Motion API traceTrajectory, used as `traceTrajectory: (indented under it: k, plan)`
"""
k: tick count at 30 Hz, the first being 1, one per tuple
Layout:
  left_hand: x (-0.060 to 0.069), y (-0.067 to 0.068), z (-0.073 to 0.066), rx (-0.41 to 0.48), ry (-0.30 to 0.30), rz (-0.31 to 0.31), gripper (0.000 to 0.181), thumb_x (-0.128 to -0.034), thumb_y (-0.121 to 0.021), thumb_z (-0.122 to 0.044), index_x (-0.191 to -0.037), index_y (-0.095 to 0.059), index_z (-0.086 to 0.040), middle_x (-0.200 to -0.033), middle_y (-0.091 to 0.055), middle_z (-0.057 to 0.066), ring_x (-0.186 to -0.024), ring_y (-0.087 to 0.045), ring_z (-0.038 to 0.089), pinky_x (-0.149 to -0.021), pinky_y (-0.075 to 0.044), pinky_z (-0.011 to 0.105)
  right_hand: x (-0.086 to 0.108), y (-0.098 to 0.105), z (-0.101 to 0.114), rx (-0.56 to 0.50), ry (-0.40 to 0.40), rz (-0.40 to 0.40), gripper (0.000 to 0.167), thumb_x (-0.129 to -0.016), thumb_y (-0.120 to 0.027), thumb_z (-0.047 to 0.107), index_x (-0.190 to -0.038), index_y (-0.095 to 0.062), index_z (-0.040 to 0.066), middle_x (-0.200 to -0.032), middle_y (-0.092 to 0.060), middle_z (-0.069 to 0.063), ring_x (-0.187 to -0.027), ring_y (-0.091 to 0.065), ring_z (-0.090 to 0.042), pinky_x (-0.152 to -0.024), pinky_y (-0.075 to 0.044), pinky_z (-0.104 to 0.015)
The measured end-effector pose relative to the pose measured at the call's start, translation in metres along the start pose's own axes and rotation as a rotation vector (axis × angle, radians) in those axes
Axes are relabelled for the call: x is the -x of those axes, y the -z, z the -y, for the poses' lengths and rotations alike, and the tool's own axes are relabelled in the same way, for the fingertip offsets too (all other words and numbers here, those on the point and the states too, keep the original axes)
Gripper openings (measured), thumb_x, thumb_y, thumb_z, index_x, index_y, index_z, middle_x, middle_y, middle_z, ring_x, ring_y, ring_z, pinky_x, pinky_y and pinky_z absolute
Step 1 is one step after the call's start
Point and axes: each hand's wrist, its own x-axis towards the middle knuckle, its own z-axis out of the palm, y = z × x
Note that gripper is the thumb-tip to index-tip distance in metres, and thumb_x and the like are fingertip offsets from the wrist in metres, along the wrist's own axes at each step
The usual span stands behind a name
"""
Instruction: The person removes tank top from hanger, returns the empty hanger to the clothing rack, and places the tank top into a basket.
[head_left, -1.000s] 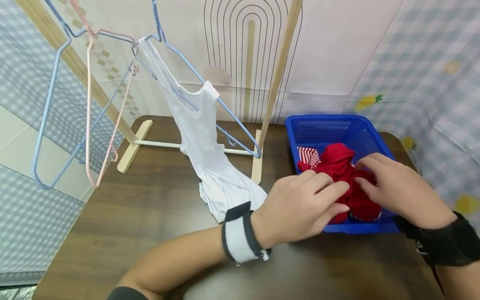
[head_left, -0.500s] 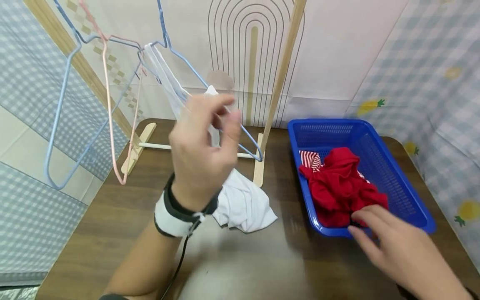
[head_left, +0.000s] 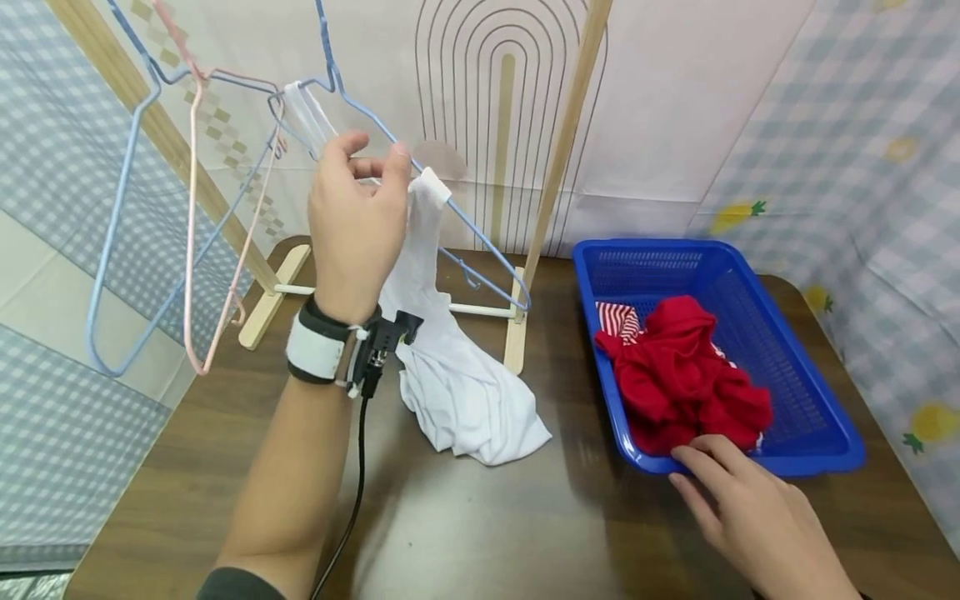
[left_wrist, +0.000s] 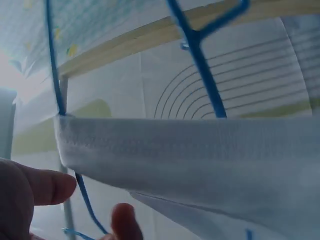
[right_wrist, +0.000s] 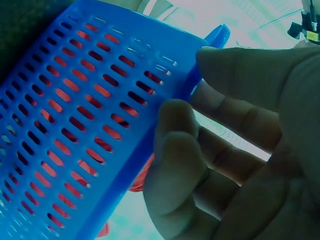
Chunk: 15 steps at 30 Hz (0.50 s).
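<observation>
A white tank top [head_left: 468, 392] hangs by its straps from a blue hanger [head_left: 480, 237], its lower part bunched on the table. Just in front of its neckline is my left hand [head_left: 356, 221], thumb and fingers apart. In the left wrist view, the fingertips [left_wrist: 57, 186] are beside the white cloth [left_wrist: 190, 150], not pinching it. My right hand [head_left: 750, 508] rests loosely at the front rim of a blue basket [head_left: 795, 367], holding no garment. Red clothing [head_left: 682, 367] and a red-and-white striped piece [head_left: 618, 321] lie in the basket.
To the left hang another blue hanger [head_left: 112, 242] and a pink hanger [head_left: 191, 225], both bare. The wooden rack's post [head_left: 562, 158] and foot [head_left: 515, 342] stand between the tank top and the basket. A black cable [head_left: 360, 467] trails from the left wrist camera.
My left hand has left the basket and moved up left to the hanging tank top. My right hand has drawn back from the red clothing to the basket's front rim.
</observation>
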Motion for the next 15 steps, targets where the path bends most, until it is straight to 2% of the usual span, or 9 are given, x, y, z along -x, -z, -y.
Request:
traceTrajectory:
  k: [3,4,7,10,11,15]
  plan:
    - [-0.012,-0.004,0.002,0.203,0.032,0.057,0.046,-0.1016,-0.064,-0.036,-0.136,-0.059,-0.006,-0.101,-0.074,0.004,-0.077,-0.068,0.011,-0.075,-0.052,0.026,0.001,-0.002,0.001,-0.011,-0.018,-0.012,0.025,-0.083,-0.085,0.022,-0.105,-0.077,0.015,-0.099,-0.068,0.004,-0.071,-0.066,-0.015,-0.053,-0.054,-0.034]
    - [-0.015,-0.006,0.002,0.273,0.042,0.07,0.044,-0.1011,-0.065,-0.034,-0.133,-0.061,-0.005,-0.098,-0.074,0.004,-0.073,-0.068,0.012,-0.074,-0.052,0.027,0.002,-0.002,0.001,-0.014,-0.021,-0.016,0.022,-0.086,-0.083,0.026,-0.105,-0.077,0.016,-0.099,-0.068,0.004,-0.072,-0.066,-0.015,-0.053,-0.054,-0.035]
    - [-0.024,-0.012,-0.002,0.422,0.067,0.09,0.033,-0.1007,-0.067,-0.027,-0.123,-0.063,-0.003,-0.092,-0.073,0.002,-0.065,-0.064,0.013,-0.072,-0.052,0.028,0.004,-0.002,0.001,-0.013,-0.031,-0.014,0.021,-0.087,-0.083,0.027,-0.105,-0.078,0.017,-0.099,-0.068,0.005,-0.072,-0.066,-0.015,-0.053,-0.054,-0.034]
    - [-0.028,-0.015,-0.004,0.467,0.086,0.064,0.021,-0.1013,-0.066,-0.023,-0.112,-0.061,-0.006,-0.084,-0.071,0.0,-0.062,-0.058,0.014,-0.068,-0.05,0.026,0.005,-0.003,0.002,-0.018,-0.028,-0.015,0.019,-0.092,-0.079,0.032,-0.104,-0.078,0.017,-0.099,-0.068,0.005,-0.072,-0.065,-0.015,-0.053,-0.054,-0.034]
    - [-0.028,-0.015,-0.004,0.471,0.088,0.051,0.019,-0.1017,-0.066,-0.023,-0.11,-0.06,-0.007,-0.082,-0.07,-0.001,-0.062,-0.056,0.013,-0.066,-0.049,0.025,0.004,-0.003,0.002,-0.022,-0.027,-0.017,0.019,-0.09,-0.081,0.03,-0.104,-0.078,0.017,-0.099,-0.068,0.006,-0.072,-0.065,-0.014,-0.053,-0.054,-0.034]
    - [-0.029,-0.013,-0.002,0.417,0.061,0.012,0.019,-0.103,-0.064,-0.025,-0.107,-0.058,-0.008,-0.072,-0.065,-0.004,-0.06,-0.054,0.01,-0.059,-0.042,0.023,0.003,-0.004,0.002,-0.033,-0.02,-0.026,0.021,-0.087,-0.083,0.026,-0.105,-0.078,0.017,-0.099,-0.068,0.005,-0.071,-0.064,-0.013,-0.055,-0.055,-0.034]
